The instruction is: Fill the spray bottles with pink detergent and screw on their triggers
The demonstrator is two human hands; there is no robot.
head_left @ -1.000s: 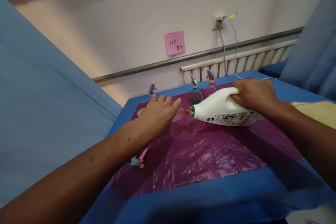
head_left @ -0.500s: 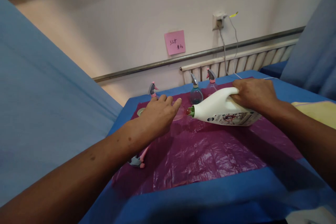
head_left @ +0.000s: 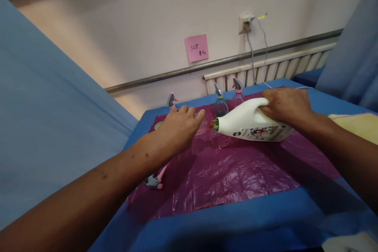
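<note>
My right hand [head_left: 286, 104] is closed round the handle of a white detergent jug [head_left: 251, 126], which lies tilted on its side in the air. Its green pouring spout points left and meets the neck of a clear pink bottle [head_left: 202, 126]. My left hand [head_left: 184, 128] is wrapped over that bottle's body, most of which it covers; the thumb shows at its right side. Below my left wrist a loose grey and pink spray head [head_left: 155, 181] lies on the purple plastic sheet [head_left: 227, 181]. A pale round cap [head_left: 158, 125] sits just left of my left hand.
Behind the jug stand a blue spray bottle [head_left: 221, 106] and a pink one [head_left: 238, 96]. Another spray trigger [head_left: 171, 100] rises behind my left hand. A yellow cloth [head_left: 354, 124] lies at the right. Blue curtains [head_left: 53, 118] hang at both sides; a wall socket [head_left: 245, 23] has cables.
</note>
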